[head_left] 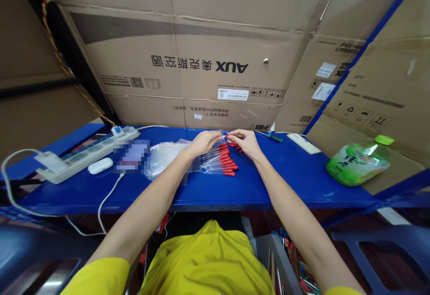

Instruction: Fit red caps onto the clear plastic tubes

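Both my hands meet near the back of the blue table [255,187]. My right hand [246,142] is closed in a pinch on a small red-handled screwdriver [226,136], of which only a bit of red shows. Opposite it, my left hand [205,142] has its fingers closed on a clear plastic sleeve [222,133] around the same spot. Just below the hands lies a row of red-handled screwdrivers [228,162] in clear sleeves, handles to the right. A few more red handles show under my right hand. Beside my left forearm are flat clear plastic bags [163,156].
A green-handled screwdriver [273,137] and a white phone-like slab [304,143] lie at the back right, near a green drink bottle [359,160]. At left are a power strip [90,151], a white case [100,166] and a blurred-out phone [131,155] with its cable. Cardboard [201,39] walls the back.
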A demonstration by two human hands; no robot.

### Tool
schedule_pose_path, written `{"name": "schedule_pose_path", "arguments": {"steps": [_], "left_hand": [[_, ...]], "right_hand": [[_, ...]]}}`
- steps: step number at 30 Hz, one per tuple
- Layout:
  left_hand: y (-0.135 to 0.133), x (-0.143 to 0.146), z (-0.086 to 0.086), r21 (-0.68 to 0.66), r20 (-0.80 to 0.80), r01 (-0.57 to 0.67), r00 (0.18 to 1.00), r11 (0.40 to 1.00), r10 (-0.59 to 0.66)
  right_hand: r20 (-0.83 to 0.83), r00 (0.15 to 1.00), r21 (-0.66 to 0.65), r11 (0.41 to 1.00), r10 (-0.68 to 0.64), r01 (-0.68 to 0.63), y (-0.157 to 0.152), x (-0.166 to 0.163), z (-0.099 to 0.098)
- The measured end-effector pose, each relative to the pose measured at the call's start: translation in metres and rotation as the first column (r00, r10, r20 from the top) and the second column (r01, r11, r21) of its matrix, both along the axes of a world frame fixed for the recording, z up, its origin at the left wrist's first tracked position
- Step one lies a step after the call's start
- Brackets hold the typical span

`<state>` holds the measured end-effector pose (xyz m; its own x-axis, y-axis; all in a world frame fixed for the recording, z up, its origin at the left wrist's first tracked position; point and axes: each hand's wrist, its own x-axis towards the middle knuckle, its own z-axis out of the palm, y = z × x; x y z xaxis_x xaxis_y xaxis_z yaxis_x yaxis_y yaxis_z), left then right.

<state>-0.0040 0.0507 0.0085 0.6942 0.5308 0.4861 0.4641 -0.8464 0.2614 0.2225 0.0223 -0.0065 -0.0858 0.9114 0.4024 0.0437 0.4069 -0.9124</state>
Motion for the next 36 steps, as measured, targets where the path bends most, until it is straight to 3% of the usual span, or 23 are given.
{"name": "schedule_pose_path", "arguments": {"steps": [4, 11, 16, 36], "left_hand": [[0.0004, 0.0028, -0.0017, 0.006, 0.023, 0.002, 1.0, 1.0, -0.003], [0.0003, 0.0062, -0.0046, 0.014, 0.092, -0.105, 0.99, 0.994, 0.104], [-0.0014, 0.0022, -0.0005, -0.049, 0.073, -0.14, 0.987, 0.989, 0.143], [0.0024, 0.0028, -0.0008, -0.008, 0.178, 0.048, 0.983, 0.999, -0.046]], "right_hand": [[-0.015, 1.0, -0.012, 1.0, -0.008, 0.007, -0.0011, -0.0006, 0.0032], [-0.007, 1.0, -0.03, 0.999, -0.024, 0.024, 0.0018, 0.003, 0.0054], [0.012, 1.0, -0.029, 0.999, -0.015, 0.016, 0.0012, 0.0043, 0.0049], [-0.038, 0.999, -0.037, 0.999, -0.036, 0.034, -0.0018, -0.0006, 0.0034]]}}
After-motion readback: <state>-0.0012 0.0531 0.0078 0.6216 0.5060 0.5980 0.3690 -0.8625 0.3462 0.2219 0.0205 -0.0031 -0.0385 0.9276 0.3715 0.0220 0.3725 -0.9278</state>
